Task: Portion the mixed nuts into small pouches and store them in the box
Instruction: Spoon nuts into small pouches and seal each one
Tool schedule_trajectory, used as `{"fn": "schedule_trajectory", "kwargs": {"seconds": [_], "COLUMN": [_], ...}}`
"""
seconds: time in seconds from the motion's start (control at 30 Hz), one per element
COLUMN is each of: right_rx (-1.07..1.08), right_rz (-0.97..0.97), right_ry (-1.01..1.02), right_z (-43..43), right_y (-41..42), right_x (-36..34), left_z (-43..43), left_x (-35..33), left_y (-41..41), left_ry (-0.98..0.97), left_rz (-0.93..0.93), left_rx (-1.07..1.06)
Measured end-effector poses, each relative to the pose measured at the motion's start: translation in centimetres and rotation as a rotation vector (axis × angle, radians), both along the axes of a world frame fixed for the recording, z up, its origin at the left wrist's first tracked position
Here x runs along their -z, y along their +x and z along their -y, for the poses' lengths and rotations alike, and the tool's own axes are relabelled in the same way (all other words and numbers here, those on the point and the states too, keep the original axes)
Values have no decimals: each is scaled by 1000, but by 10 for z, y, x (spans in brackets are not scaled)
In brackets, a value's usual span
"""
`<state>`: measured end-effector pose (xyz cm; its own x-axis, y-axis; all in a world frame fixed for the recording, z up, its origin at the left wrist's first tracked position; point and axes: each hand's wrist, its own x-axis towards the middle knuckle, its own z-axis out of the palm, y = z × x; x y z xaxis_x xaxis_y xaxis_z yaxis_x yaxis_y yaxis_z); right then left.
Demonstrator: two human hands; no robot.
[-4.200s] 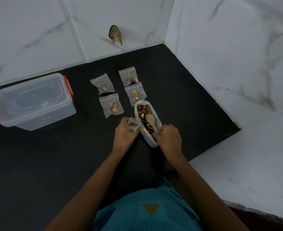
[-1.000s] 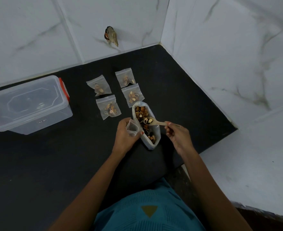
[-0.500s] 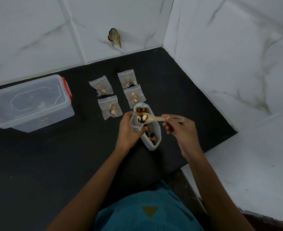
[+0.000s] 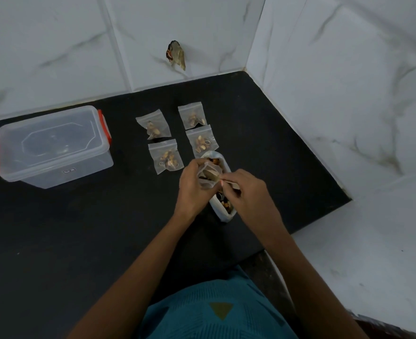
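My left hand (image 4: 192,185) holds a small clear pouch (image 4: 207,176) with its mouth up, over the white bag of mixed nuts (image 4: 222,209) on the black counter. My right hand (image 4: 247,192) grips a wooden spoon (image 4: 213,176) whose bowl is inside the pouch's mouth. Several filled pouches lie flat beyond the bag: one (image 4: 166,156) at near left, one (image 4: 154,124) at far left, one (image 4: 202,140) at near right. A clear plastic box (image 4: 52,145) with red clips stands at the left with its lid on.
The black counter (image 4: 79,228) ends at white marble tiled walls behind and to the right. A dark patch (image 4: 176,55) marks the back wall. A lower white ledge (image 4: 361,253) lies at the right. My teal shirt fills the bottom edge.
My right hand lifted the spoon with nuts out of the bag and brought its bowl into the pouch. My left hand raised the pouch over the bag.
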<state>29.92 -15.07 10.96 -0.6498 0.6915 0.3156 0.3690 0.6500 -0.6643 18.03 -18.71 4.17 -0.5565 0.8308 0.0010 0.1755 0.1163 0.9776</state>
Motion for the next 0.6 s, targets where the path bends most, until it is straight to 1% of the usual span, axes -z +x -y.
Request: {"fn": "schedule_trajectory", "kwargs": {"seconds": [0.1,0.23,0.4,0.5,0.6], "right_rx": [-4,46,96,184,278], "right_rz": [0,-66,-124,-170,-209], "right_ry": [43,-5,-132,-266,-328], "right_z": [2,-5,-9,-13,-20], "right_y": [-2,3,13,20,24], "right_x": [0,-2,-6,-10,-8], "left_z": [-1,1,2,4,7], "left_x": [1,2,8,8,9], "left_y": [-1,-1,-3,-6,-10], "left_ry": [1,24,-19,-28,-46], "left_rz": [-6,-8,3,38,81], "left_rx": [0,-1,2,-3,-6]}}
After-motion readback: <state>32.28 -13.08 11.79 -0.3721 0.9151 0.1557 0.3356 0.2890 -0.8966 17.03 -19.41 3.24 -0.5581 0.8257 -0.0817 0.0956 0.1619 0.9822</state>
